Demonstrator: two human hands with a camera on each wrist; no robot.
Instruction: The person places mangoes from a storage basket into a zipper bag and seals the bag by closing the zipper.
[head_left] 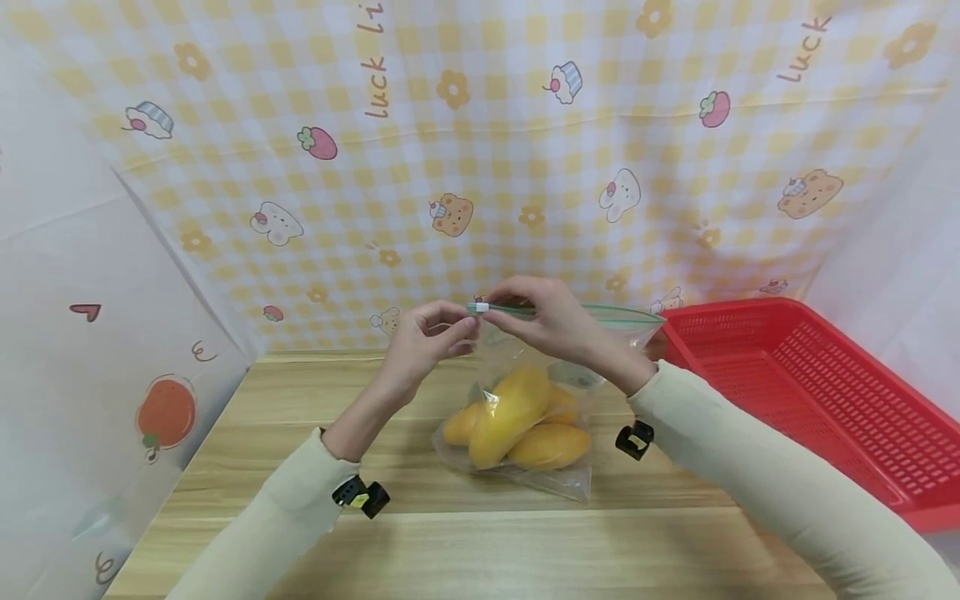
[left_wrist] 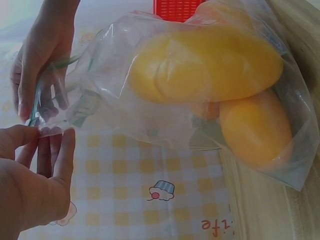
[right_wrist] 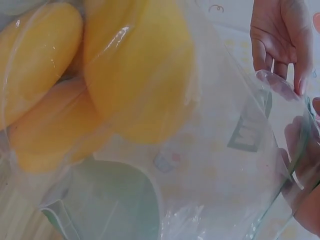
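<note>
A clear zip bag with a green zip strip holds several yellow mangoes, its lower part at the wooden table. My left hand pinches the bag's top left corner between thumb and fingers, as the left wrist view also shows. Right beside it, my right hand grips the top edge at the small white slider. To the right of that hand the green zip strip stands apart in two lines. In the right wrist view, the mangoes press against the clear plastic.
A red plastic basket with perforated sides stands on the right, close to the bag's right top corner. Behind the wooden table hangs a yellow checked cloth. White patterned sheeting covers the left side.
</note>
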